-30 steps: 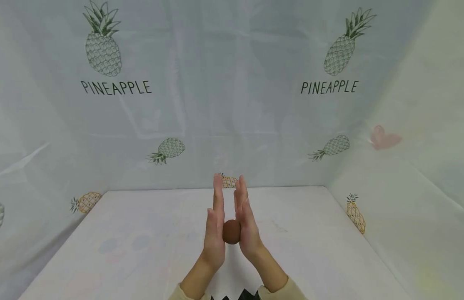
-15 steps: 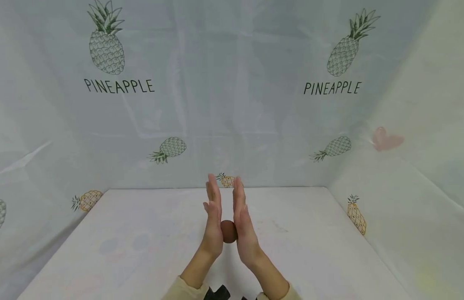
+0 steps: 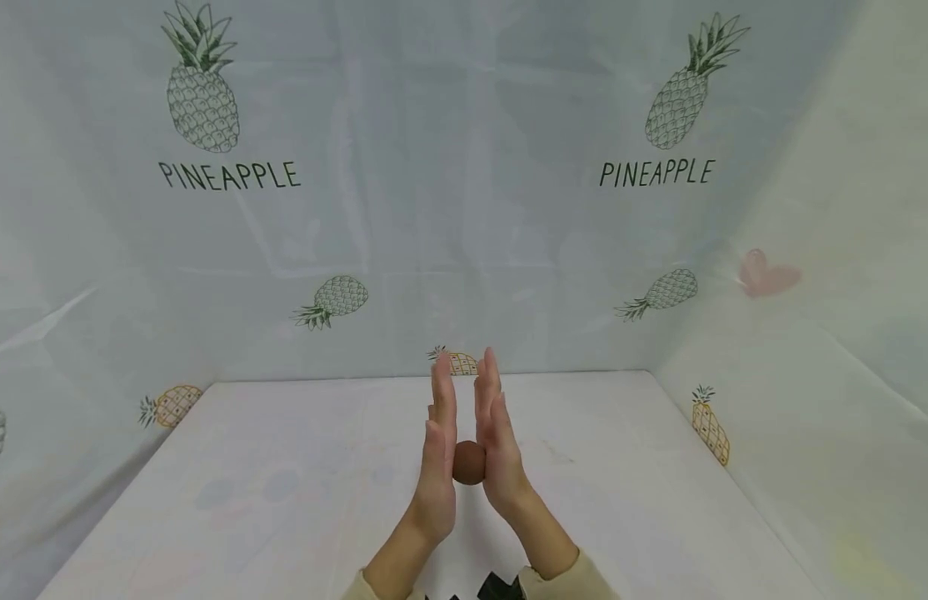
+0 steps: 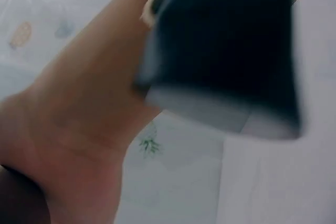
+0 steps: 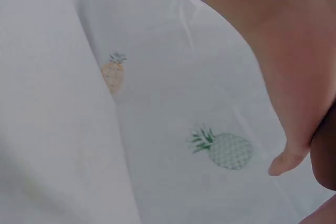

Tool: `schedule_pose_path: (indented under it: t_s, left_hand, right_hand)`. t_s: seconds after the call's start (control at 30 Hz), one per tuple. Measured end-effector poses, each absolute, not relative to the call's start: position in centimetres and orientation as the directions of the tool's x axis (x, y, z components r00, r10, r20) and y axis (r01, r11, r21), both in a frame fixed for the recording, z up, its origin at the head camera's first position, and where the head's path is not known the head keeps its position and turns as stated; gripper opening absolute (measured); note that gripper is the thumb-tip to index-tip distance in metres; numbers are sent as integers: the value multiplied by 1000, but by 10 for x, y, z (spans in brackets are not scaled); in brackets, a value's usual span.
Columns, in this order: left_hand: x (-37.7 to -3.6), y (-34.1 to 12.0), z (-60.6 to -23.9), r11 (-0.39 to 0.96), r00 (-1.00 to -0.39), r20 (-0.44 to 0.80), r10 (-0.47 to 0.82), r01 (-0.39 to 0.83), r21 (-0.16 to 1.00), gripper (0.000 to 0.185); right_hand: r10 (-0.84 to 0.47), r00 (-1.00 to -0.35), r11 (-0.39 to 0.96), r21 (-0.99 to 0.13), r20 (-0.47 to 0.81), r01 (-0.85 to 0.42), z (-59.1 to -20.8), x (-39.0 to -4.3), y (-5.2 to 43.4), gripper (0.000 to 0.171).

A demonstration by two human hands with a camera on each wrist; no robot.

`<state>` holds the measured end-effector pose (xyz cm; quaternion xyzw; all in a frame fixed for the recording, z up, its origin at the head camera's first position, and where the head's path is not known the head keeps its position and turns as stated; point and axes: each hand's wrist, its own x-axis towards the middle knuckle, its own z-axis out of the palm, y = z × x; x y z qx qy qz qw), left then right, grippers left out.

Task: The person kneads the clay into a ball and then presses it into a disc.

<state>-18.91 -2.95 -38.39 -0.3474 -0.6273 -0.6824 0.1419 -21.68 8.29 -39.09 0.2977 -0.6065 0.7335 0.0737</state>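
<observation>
A brown, matte ball (image 3: 469, 462) is held between two flat palms above the white table. My left hand (image 3: 436, 467) presses it from the left, its fingers straight and pointing up and away. From the right, the palm of my right hand (image 3: 503, 458) faces it, fingers likewise extended. The fingertips of the two hands stay apart. The left wrist view catches only a dark edge of the ball (image 4: 21, 198) beside the heel of a hand. At the right border of the right wrist view, part of the ball (image 5: 325, 156) shows next to a thumb.
The white table (image 3: 321, 467) spreads below the hands. Pale sheeting (image 3: 464, 167) printed with pineapples hangs behind it and at both sides. A black device (image 3: 500, 586) sits by the right sleeve, and a large dark block (image 4: 226, 51) fills much of the left wrist view.
Both hands and the ball shift slightly left, then back to the right. Since half a second ago the right hand has slid forward and the left back, the ball staying between the palms.
</observation>
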Motion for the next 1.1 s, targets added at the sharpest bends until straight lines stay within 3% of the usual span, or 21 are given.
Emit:
schedule_pose_path:
  t_s: [0.27,0.5,0.8,0.97,1.1]
  left_hand:
    - [-207,-49,-381,-128,-745,655,128,642,756,69]
    - [-216,-42,-393,-80,-794,588,158,583,809,64]
    - [-200,-23,-398,-86,-758,606,241,606,791,57]
    - [-196,-26,-393,-81,-736,636,231,637,767,60]
    - [-204,-35,-391,-76,-748,636,191,635,769,64]
  right_hand:
    - [-355,-751,-229,-830,557,-508,-394,-202,61,58]
    - [-293,-730,-220,-787,617,-577,-381,-195,70,59]
    - [-199,-766,-213,-790,611,-575,-380,-210,88,58]
    - [-245,-798,-251,-831,551,-497,-391,-218,81,57]
    - [-292,-786,-249,-837,545,-487,-398,-215,71,57]
